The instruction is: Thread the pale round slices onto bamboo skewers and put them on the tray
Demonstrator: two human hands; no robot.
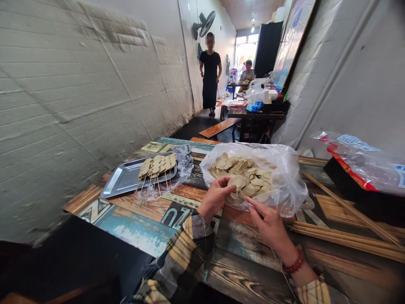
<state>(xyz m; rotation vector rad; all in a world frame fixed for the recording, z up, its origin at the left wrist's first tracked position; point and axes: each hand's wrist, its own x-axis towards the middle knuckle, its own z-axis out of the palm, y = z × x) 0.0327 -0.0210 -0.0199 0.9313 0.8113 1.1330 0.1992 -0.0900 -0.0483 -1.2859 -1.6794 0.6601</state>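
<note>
My left hand (218, 193) pinches a flat, round, beige slice (237, 182) over the near edge of a clear plastic bag (286, 177). My right hand (265, 219) grips a thin wooden skewer (243, 195), its tip at the slice's lower edge; whether it has pierced the slice I cannot tell. Inside the opened bag lies a heap of similar slices (232, 164). To the left, a metal tray (118, 179) carries several finished skewers of slices (158, 164), their sticks hanging over its near edge. Crumpled clear plastic (183, 162) lies against the tray.
Bundles of loose skewers (344, 238) lie on the patterned table (136, 226) at right. Behind them stands a black box (340, 175) with red-edged plastic packaging (348, 162). A person in black (210, 76) is in the aisle near a wooden bench (220, 127); another person (248, 72) sits farther back.
</note>
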